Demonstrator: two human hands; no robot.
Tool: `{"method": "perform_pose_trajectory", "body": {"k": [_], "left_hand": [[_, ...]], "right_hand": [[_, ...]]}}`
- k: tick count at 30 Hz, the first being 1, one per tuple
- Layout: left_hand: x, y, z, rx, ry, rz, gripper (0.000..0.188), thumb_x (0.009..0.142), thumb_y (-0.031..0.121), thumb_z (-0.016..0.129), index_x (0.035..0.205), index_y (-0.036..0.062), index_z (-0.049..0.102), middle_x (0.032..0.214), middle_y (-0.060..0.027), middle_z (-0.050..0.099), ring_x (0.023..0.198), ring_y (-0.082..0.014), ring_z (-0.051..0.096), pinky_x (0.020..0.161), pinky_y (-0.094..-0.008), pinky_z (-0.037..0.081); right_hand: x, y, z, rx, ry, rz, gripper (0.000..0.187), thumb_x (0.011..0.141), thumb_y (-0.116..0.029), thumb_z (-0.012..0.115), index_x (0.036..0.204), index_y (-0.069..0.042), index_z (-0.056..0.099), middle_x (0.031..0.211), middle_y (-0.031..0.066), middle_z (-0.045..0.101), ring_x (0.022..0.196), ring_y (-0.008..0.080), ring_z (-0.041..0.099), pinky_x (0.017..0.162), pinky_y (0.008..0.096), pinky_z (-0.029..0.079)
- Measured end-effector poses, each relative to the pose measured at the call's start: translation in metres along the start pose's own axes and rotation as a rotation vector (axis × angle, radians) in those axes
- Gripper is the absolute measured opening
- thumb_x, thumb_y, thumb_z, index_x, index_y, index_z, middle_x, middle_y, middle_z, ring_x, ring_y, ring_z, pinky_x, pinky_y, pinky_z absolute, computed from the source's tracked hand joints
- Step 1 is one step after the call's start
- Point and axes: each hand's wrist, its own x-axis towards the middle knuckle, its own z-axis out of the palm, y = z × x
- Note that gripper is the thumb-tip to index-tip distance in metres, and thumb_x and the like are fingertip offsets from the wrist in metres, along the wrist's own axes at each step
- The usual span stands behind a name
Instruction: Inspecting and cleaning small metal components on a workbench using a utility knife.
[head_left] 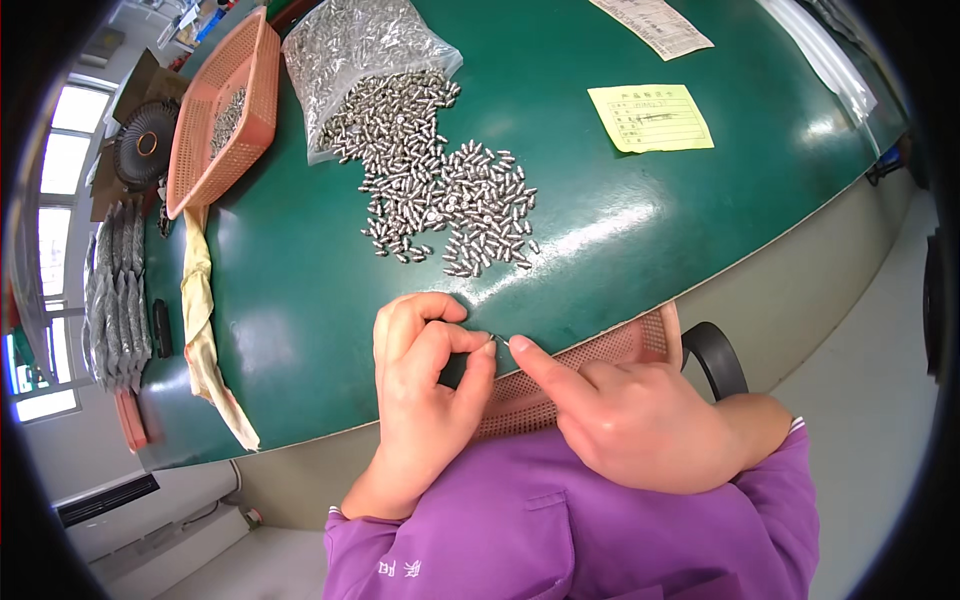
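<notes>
Just above the table's near edge, my left hand (425,375) pinches a tiny metal piece (493,339) between thumb and forefinger. My right hand (640,418) comes in from the right, its forefinger reaching to that piece. A thin bright sliver shows at the right fingertip; the thumb is hidden, so what these fingers hold cannot be made out. Beyond both hands lies a loose heap of small silvery pointed metal parts (440,185), spilling from a clear plastic bag (360,50). Below my hands, a pink perforated basket (625,347) sits partly under the table edge.
On the green table (300,330), an orange basket (258,105) holds more metal parts at far left. A cream cloth strip (198,310), a black pen-like object (162,328) and grey packets (118,300) lie left. A yellow card (655,128) and a paper slip (660,25) lie far right.
</notes>
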Motion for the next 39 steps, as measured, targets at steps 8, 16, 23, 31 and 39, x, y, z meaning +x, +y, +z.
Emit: {"method": "perform_pose_trajectory", "body": {"k": [8, 16, 23, 31, 39], "left_hand": [[-0.001, 0.004, -0.016, -0.010, -0.112, 0.052, 0.024, 0.071, 0.002, 0.080, 0.092, 0.0068, 0.069, 0.103, -0.0098, 0.059, 0.107, -0.0324, 0.057, 0.093, -0.0427, 0.045], [0.028, -0.014, 0.003, 0.226, 0.142, -0.006, 0.018, 0.078, 0.001, 0.076, 0.093, 0.0045, 0.067, 0.097, -0.0103, 0.063, 0.092, -0.0308, 0.059, 0.080, -0.0403, 0.048], [0.009, -0.001, -0.001, 0.085, 0.028, 0.067, 0.018, 0.075, -0.004, 0.076, 0.089, 0.0051, 0.068, 0.088, -0.0077, 0.065, 0.084, -0.0284, 0.061, 0.074, -0.0385, 0.049], [-0.003, -0.001, 0.005, -0.070, 0.039, -0.047, 0.035, 0.076, -0.009, 0.073, 0.108, 0.0031, 0.066, 0.088, -0.0067, 0.067, 0.081, -0.0248, 0.062, 0.075, -0.0346, 0.052], [-0.005, -0.004, 0.007, -0.172, 0.047, -0.109, 0.045, 0.076, -0.011, 0.073, 0.117, 0.0025, 0.062, 0.085, -0.0042, 0.066, 0.080, -0.0194, 0.061, 0.072, -0.0314, 0.053]], "right_hand": [[-0.007, 0.013, 0.007, 0.227, 0.119, 0.055, 0.063, 0.083, -0.001, 0.062, 0.145, -0.008, 0.052, 0.072, 0.0078, 0.063, 0.058, 0.0229, 0.061, 0.060, 0.0388, 0.053], [-0.005, 0.013, 0.012, 0.232, 0.188, 0.063, 0.063, 0.084, 0.001, 0.060, 0.145, -0.010, 0.052, 0.068, 0.0067, 0.060, 0.059, 0.0254, 0.062, 0.067, 0.0390, 0.052], [-0.006, 0.015, 0.013, 0.223, 0.172, 0.074, 0.063, 0.083, 0.001, 0.060, 0.145, -0.008, 0.053, 0.067, 0.0073, 0.059, 0.058, 0.0240, 0.061, 0.066, 0.0388, 0.053], [-0.004, 0.013, 0.014, 0.211, 0.163, 0.040, 0.064, 0.083, -0.001, 0.062, 0.146, -0.008, 0.051, 0.072, 0.0087, 0.061, 0.058, 0.0238, 0.062, 0.059, 0.0386, 0.054], [-0.001, 0.008, 0.019, 0.188, 0.134, 0.040, 0.066, 0.082, -0.003, 0.064, 0.147, -0.007, 0.050, 0.074, 0.0088, 0.062, 0.056, 0.0238, 0.063, 0.054, 0.0380, 0.053]]}}
